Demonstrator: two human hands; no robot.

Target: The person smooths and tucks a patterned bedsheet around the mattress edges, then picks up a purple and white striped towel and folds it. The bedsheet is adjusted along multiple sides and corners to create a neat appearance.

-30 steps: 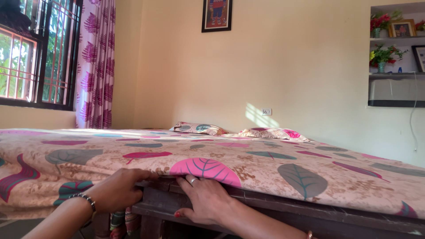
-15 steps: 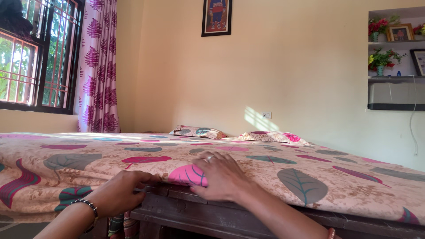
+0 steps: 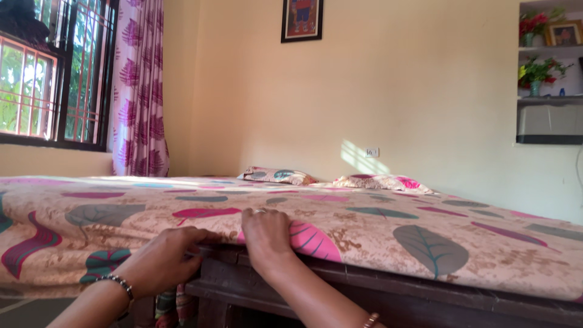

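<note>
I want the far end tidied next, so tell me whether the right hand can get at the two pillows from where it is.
Probably not. The right hand lies on the bedsheet at the near corner, while the pillows sit at the far end by the wall. Nothing blocks the way; the whole bed lies between.

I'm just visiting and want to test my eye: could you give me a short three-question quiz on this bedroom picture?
1. True or false: the right hand lies flat on top of the bedsheet at the bed's corner.
2. What does the left hand do? A) grips the sheet's edge at the bed frame B) holds a pillow C) pulls the curtain
3. How many pillows lie by the far wall?

Key: 1 true; 2 A; 3 two, the second beside the first.
</note>
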